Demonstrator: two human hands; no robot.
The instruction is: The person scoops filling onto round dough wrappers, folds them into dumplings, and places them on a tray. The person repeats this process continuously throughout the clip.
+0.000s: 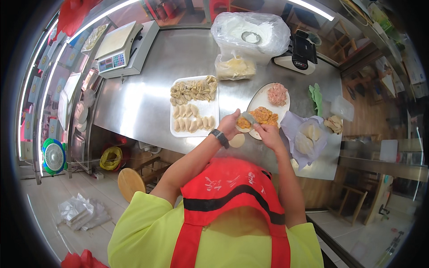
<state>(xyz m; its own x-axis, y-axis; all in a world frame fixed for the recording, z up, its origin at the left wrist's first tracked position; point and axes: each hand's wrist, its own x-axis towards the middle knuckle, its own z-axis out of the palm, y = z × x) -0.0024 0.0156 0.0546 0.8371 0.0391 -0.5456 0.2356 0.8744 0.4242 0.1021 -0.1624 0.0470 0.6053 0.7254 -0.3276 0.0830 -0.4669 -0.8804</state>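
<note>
A round dough wrapper [242, 129] with orange filling on it rests in my left hand [230, 125]. Between the fingers of my right hand [269, 134] is a small flat spatula [248, 117], its blade over the wrapper. Both hands are at the near left edge of a white oval plate [262, 96]. That plate holds a mound of orange chopped filling [264, 115] and a pink minced-meat mound [277, 94]. Another round wrapper [237, 140] lies on the steel table below my hands. To the left, a white tray [207, 108] carries rows of folded dumplings [193, 124] and smaller wontons [193, 89].
Right of the plate, a pale purple cloth [289, 129] surrounds plastic-wrapped dough [306, 135]. Beyond it lie a green cloth [315, 97] and a clear container [342, 108]. A flour bag [234, 28] and a digital scale [114, 50] stand at the back. A wooden stool [131, 185] is left below.
</note>
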